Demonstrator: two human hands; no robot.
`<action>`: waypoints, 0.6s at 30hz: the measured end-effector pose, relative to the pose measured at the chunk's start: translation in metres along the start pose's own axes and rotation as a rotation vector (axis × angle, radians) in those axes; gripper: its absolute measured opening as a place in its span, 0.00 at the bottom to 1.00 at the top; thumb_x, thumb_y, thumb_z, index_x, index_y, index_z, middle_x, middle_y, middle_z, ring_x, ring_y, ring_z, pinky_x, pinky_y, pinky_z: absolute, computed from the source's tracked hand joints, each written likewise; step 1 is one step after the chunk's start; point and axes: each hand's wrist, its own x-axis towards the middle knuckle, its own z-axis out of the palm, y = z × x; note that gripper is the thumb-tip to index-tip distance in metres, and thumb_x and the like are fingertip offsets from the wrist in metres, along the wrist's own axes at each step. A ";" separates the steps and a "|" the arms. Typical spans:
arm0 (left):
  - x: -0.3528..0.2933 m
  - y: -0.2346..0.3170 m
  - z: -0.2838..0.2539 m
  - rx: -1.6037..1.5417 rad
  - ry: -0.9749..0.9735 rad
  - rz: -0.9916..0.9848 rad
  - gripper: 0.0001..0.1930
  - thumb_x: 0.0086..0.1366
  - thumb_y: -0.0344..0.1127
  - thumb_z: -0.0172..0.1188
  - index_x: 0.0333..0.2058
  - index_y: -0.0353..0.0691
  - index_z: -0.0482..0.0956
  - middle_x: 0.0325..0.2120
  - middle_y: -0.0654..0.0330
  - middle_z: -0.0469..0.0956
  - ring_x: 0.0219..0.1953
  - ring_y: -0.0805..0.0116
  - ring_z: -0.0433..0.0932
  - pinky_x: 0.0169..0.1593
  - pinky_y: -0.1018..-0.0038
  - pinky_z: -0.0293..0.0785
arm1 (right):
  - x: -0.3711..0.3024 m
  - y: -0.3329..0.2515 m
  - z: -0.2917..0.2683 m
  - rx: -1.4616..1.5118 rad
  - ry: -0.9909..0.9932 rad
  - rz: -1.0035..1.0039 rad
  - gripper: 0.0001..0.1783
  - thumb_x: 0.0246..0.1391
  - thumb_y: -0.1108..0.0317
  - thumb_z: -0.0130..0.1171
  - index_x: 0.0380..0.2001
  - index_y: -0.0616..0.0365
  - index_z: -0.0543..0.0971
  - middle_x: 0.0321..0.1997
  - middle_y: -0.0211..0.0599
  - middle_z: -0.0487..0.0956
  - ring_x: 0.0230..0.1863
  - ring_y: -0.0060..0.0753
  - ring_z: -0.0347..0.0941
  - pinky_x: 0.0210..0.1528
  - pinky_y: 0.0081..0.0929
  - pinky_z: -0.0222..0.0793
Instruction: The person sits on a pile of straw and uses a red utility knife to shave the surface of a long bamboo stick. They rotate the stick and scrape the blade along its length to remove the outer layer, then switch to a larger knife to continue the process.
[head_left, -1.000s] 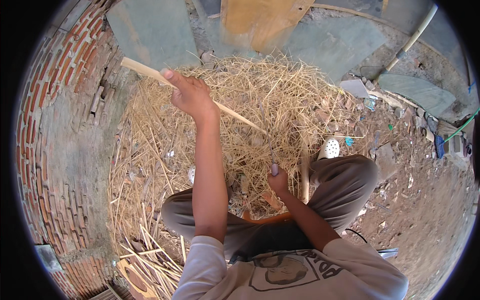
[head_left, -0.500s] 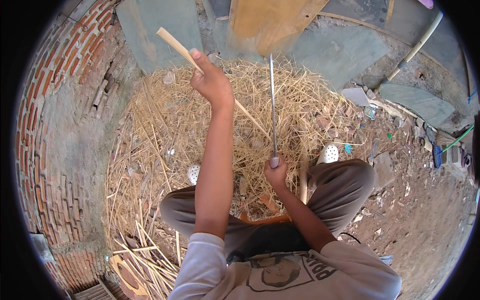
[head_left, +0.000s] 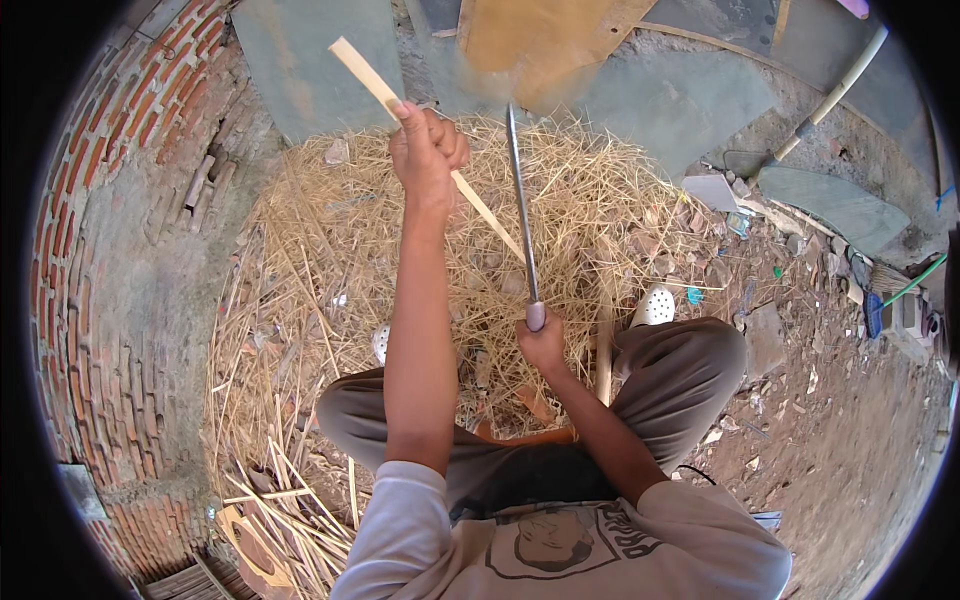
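My left hand point(head_left: 428, 160) is raised over the shavings, its fingers wrapped round a pale, flat bamboo strip point(head_left: 363, 72). The strip slants from upper left down to the right, its lower end close to the blade. In my right hand point(head_left: 543, 343), low between my knees, is a machete point(head_left: 523, 215). Its handle is in my fist and its long narrow blade points away from me, tilted slightly left. The strip's lower end meets or nearly meets the blade; I cannot tell whether they touch.
A heap of straw-like shavings point(head_left: 350, 220) spreads between my feet in white clogs point(head_left: 655, 307). Split sticks point(head_left: 300, 500) lie at lower left, beside a brick wall point(head_left: 90, 380). Grey boards point(head_left: 680, 110) lean at the back. A pale-handled tool point(head_left: 830, 95) stands at upper right.
My left hand has turned, showing more of the strip's broad face, and the strip's top end has shifted right and up. My right hand and the machete have moved slightly left, the blade tilting left.
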 end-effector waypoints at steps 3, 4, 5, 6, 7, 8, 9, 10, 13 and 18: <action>-0.002 0.011 -0.034 -0.095 -0.119 -0.065 0.33 0.66 0.70 0.36 0.13 0.52 0.48 0.08 0.72 0.45 0.12 0.78 0.43 0.17 0.76 0.42 | -0.015 -0.018 0.004 -0.008 -0.139 0.089 0.10 0.44 0.73 0.59 0.33 0.64 0.76 0.23 0.36 0.73 0.24 0.25 0.69 0.30 0.29 0.68; -0.003 0.012 -0.044 -0.111 -0.123 -0.079 0.33 0.65 0.72 0.34 0.13 0.53 0.48 0.09 0.73 0.44 0.12 0.78 0.41 0.18 0.77 0.41 | -0.016 -0.026 0.006 -0.017 -0.171 0.118 0.11 0.44 0.73 0.59 0.34 0.64 0.76 0.23 0.36 0.74 0.25 0.26 0.69 0.31 0.30 0.68; -0.007 0.016 -0.051 -0.134 -0.111 -0.075 0.33 0.66 0.72 0.33 0.13 0.52 0.48 0.09 0.73 0.44 0.12 0.78 0.41 0.18 0.77 0.41 | -0.015 -0.032 0.008 -0.039 -0.207 0.114 0.12 0.44 0.73 0.59 0.35 0.64 0.76 0.25 0.41 0.76 0.26 0.34 0.74 0.34 0.33 0.70; -0.010 0.020 -0.058 -0.153 -0.096 -0.071 0.33 0.66 0.71 0.33 0.14 0.52 0.48 0.09 0.73 0.44 0.12 0.78 0.40 0.18 0.77 0.41 | -0.016 -0.044 0.010 -0.046 -0.217 0.066 0.13 0.44 0.73 0.59 0.36 0.63 0.77 0.25 0.44 0.77 0.28 0.37 0.75 0.34 0.34 0.71; -0.015 0.022 -0.065 -0.172 -0.080 -0.066 0.33 0.67 0.70 0.33 0.14 0.51 0.48 0.09 0.73 0.45 0.13 0.78 0.40 0.18 0.77 0.41 | -0.019 -0.056 0.012 -0.053 -0.228 0.018 0.14 0.44 0.72 0.59 0.37 0.63 0.77 0.26 0.46 0.78 0.29 0.41 0.76 0.35 0.36 0.71; -0.018 0.023 -0.070 -0.189 -0.101 -0.059 0.33 0.66 0.71 0.33 0.14 0.51 0.48 0.09 0.73 0.44 0.13 0.78 0.40 0.19 0.77 0.41 | -0.019 -0.062 0.015 -0.059 -0.237 -0.032 0.14 0.44 0.72 0.59 0.37 0.63 0.77 0.27 0.49 0.79 0.30 0.45 0.77 0.35 0.37 0.72; -0.021 0.023 -0.075 -0.206 -0.120 -0.053 0.33 0.65 0.72 0.33 0.14 0.51 0.48 0.09 0.73 0.44 0.13 0.77 0.40 0.19 0.77 0.40 | -0.018 -0.061 0.018 -0.082 -0.247 0.002 0.15 0.44 0.72 0.59 0.38 0.63 0.77 0.28 0.50 0.79 0.31 0.48 0.78 0.36 0.38 0.72; -0.024 0.023 -0.079 -0.223 -0.139 -0.047 0.33 0.65 0.73 0.34 0.14 0.51 0.48 0.09 0.73 0.43 0.13 0.77 0.39 0.20 0.77 0.40 | -0.016 -0.058 0.022 -0.105 -0.259 0.036 0.16 0.43 0.72 0.59 0.38 0.63 0.77 0.29 0.52 0.79 0.32 0.50 0.78 0.36 0.39 0.72; -0.028 0.025 -0.080 -0.189 -0.057 -0.043 0.34 0.63 0.74 0.35 0.14 0.51 0.47 0.09 0.73 0.43 0.13 0.77 0.39 0.20 0.77 0.40 | -0.003 0.009 0.025 -0.212 -0.193 0.125 0.15 0.43 0.71 0.59 0.38 0.62 0.77 0.30 0.54 0.79 0.34 0.54 0.78 0.36 0.41 0.72; -0.032 0.030 -0.091 -0.167 0.044 -0.009 0.34 0.63 0.74 0.35 0.14 0.51 0.47 0.10 0.73 0.43 0.14 0.77 0.38 0.20 0.77 0.39 | 0.014 0.045 0.010 -0.343 -0.217 0.287 0.14 0.43 0.71 0.58 0.36 0.63 0.77 0.30 0.54 0.79 0.34 0.56 0.78 0.36 0.43 0.72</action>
